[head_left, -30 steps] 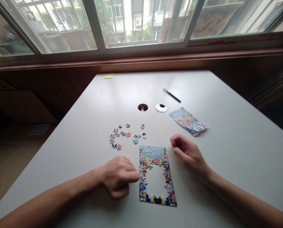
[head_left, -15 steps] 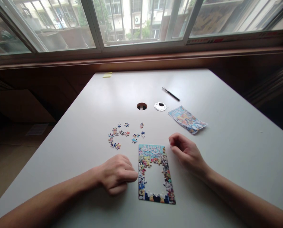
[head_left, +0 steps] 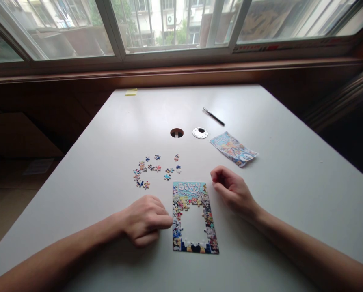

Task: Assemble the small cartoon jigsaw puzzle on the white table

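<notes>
A small jigsaw puzzle (head_left: pixel 194 190) lies on the white table (head_left: pixel 291 170) in front of me, its colourful border filled in and its middle a bare white gap. My left hand (head_left: pixel 146 221) rests on the table with curled fingers, the fingertips touching the puzzle's left edge. My right hand (head_left: pixel 232 190) rests just right of the puzzle's top corner, fingers loosely curled; nothing shows in it. Several loose puzzle pieces (head_left: pixel 154 170) are scattered beyond the left hand.
A printed picture card (head_left: pixel 233 148) lies at the right beyond my right hand. Farther back are a round cable hole (head_left: pixel 176 132), its white cap (head_left: pixel 200 132), a black pen (head_left: pixel 213 117) and a yellow sticky pad (head_left: pixel 130 92). Windows run behind the table.
The view has shifted slightly, so everything sits a little further left and up in the picture. Both hands keep their poses beside the puzzle.
</notes>
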`<action>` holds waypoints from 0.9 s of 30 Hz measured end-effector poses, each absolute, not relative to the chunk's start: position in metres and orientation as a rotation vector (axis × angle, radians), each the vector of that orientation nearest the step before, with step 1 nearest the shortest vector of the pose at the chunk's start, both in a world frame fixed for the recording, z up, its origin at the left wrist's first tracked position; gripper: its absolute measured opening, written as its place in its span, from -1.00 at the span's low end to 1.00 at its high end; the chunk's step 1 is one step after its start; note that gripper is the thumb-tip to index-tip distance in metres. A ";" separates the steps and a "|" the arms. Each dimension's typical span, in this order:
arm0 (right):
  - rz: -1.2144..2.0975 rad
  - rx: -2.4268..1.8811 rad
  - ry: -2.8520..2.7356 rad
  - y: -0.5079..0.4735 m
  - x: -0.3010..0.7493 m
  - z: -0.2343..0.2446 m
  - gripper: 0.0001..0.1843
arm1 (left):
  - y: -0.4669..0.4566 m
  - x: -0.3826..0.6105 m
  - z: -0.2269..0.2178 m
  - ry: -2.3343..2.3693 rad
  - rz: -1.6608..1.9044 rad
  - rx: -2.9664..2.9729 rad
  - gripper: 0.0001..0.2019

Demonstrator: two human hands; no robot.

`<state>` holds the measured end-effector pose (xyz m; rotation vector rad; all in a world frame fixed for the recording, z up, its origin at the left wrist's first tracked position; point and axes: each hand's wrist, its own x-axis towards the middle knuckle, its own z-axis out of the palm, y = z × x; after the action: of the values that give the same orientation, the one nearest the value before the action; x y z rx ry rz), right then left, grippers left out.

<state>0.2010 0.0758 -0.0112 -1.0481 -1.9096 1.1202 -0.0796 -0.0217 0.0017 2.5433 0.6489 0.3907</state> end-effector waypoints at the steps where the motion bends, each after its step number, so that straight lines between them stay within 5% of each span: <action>1: 1.118 -1.047 -1.911 0.076 0.201 -0.011 -0.87 | -0.022 -0.080 0.002 0.648 0.391 2.543 -0.77; 23: 1.115 -1.054 -1.910 0.075 0.200 -0.010 -0.87 | -0.022 -0.081 -0.001 0.655 0.378 2.627 -0.82; 27: 1.107 -1.056 -1.919 0.075 0.199 -0.009 -0.87 | -0.012 -0.099 0.020 1.037 0.325 2.766 -0.91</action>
<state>0.1987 0.0750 -0.0086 -1.0560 -1.9191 1.1074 -0.0994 -0.0118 0.0204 2.7659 1.0369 0.3251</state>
